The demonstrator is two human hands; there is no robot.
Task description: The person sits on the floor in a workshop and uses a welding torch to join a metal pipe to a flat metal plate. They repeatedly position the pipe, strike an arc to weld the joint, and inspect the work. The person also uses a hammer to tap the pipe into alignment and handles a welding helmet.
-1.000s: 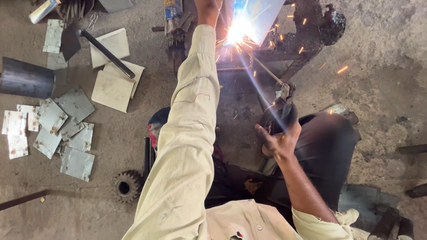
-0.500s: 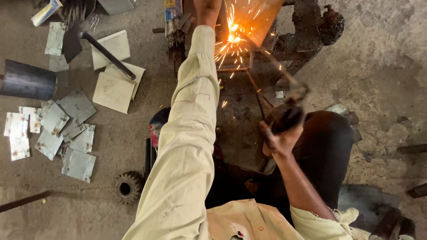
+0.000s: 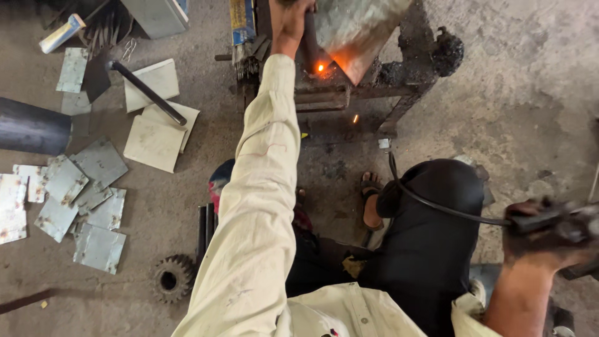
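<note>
- Two hands are showing: the left hand (image 3: 288,19) and the right hand (image 3: 538,234).
- One metal sheet (image 3: 359,31) is glowing at its lower edge.
- One gear (image 3: 170,279) is lying on the floor.
- Three pale square plates (image 3: 153,143) are lying stacked together.
- One dark pipe (image 3: 31,130) is lying at the left edge.
- One black cable (image 3: 430,205) is running to the right hand.

- Sleeve (image 3: 262,187): pale cream.
- Trousers (image 3: 430,249): black.
- Cable (image 3: 437,209): black.
- Weld spot (image 3: 321,67): glowing orange.
- Cut metal plates (image 3: 87,200): dull grey.
- Gear (image 3: 170,279): dark brown.
</note>
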